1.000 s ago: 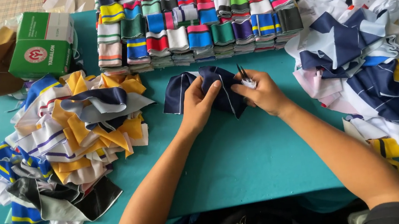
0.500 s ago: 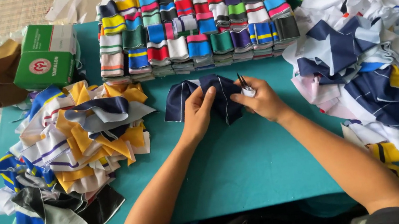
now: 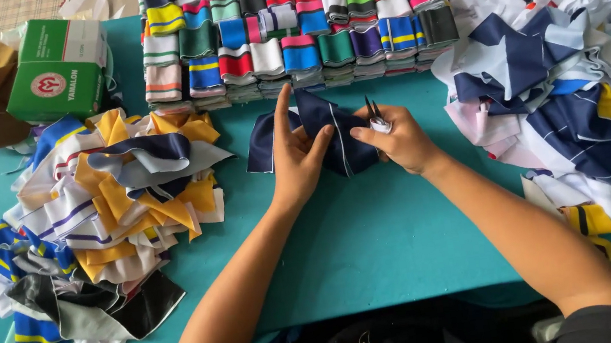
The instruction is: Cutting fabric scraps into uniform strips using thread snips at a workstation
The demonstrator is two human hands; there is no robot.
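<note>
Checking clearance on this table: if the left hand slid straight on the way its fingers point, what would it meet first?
Probably the stacked striped collars: the left hand points up-table across the navy fabric piece.
</note>
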